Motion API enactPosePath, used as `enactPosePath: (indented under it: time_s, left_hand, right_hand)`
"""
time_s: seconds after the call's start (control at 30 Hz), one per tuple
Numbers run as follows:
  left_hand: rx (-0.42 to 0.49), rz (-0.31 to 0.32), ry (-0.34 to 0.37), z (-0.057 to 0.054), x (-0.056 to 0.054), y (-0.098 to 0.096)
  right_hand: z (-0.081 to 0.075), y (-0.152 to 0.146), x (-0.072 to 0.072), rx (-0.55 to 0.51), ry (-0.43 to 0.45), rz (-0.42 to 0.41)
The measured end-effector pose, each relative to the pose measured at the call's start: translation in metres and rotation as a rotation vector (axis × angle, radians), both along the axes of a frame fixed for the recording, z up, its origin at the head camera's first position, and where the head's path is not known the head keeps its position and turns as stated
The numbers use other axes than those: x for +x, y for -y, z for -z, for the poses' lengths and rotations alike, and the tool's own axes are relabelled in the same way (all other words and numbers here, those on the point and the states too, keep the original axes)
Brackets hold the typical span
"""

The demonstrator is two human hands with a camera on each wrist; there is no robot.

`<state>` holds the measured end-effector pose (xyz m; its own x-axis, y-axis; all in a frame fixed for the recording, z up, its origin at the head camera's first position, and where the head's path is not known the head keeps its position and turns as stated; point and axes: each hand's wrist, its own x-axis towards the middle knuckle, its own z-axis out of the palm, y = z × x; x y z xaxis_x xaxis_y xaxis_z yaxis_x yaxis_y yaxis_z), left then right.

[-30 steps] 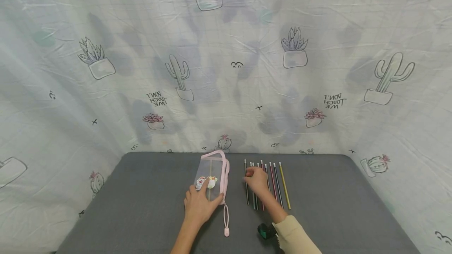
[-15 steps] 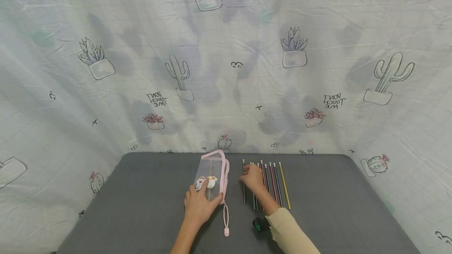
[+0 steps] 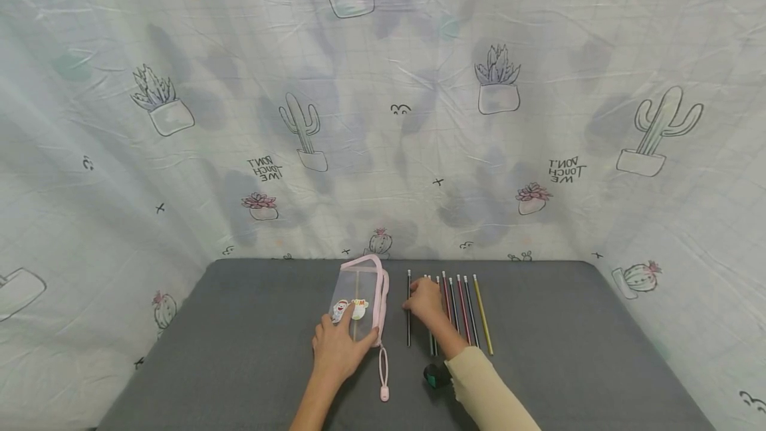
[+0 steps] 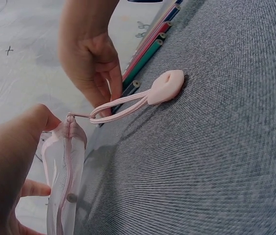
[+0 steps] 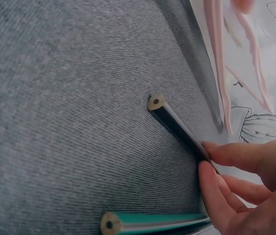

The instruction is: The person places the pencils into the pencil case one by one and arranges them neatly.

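Observation:
A clear mesh pencil pouch with pink trim and cartoon stickers lies left of centre. My left hand rests on its near part with fingers spread; in the left wrist view the thumb touches the zip end of the pouch. To the right of it, my right hand pinches a black pencil between thumb and fingertips. This pencil has a white far tip and a flat, unsharpened near end, close over the grey cloth. A green pencil lies beside it, partly under the right hand in the head view.
Several more pencils lie in a row right of the hand, with a yellow pencil at the far end. A pink loop strap trails from the pouch towards me. Behind the grey table hangs a cactus-print curtain.
My right hand has slid the black pencil left, away from the row and closer to the pouch. The left hand and the pouch stay in place.

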<state>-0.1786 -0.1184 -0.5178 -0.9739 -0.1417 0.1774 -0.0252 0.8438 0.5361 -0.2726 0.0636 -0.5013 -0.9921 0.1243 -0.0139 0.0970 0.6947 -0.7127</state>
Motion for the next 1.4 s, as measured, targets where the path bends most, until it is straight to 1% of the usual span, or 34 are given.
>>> enactPosePath:
  time_s: [0.2,0.43,0.57,0.7,0.8,1.0,1.23,1.4]
  left_hand:
    - [0.004,0.003,0.001,0.0,0.0,0.0]
    - [0.008,0.003,0.007,0.0,0.0,0.0]
    - [0.007,0.003,0.004,0.0,0.001,0.0]
    - [0.008,0.003,-0.001,0.0,0.001,0.0]
    - [0.01,0.005,-0.007,0.0,0.001,0.001]
    - [0.011,0.003,-0.001,-0.001,0.0,0.001]
    - [0.007,0.003,0.014,-0.001,0.0,0.0]
    - [0.009,0.002,0.02,-0.002,0.0,0.0]
  right_hand:
    - [0.002,-0.003,-0.002,-0.068,0.031,-0.003]
    - [0.001,-0.007,-0.003,-0.203,0.083,-0.019]
    - [-0.002,-0.009,-0.001,-0.272,0.119,-0.017]
    - [-0.004,-0.011,0.005,-0.352,0.144,-0.018]
    - [-0.004,-0.013,0.009,-0.415,0.139,-0.02]
    - [-0.002,-0.017,0.017,-0.501,0.098,-0.045]
    - [-0.004,-0.016,0.026,-0.526,0.058,-0.079]
    - [-0.008,-0.012,0.029,-0.557,0.038,-0.092]
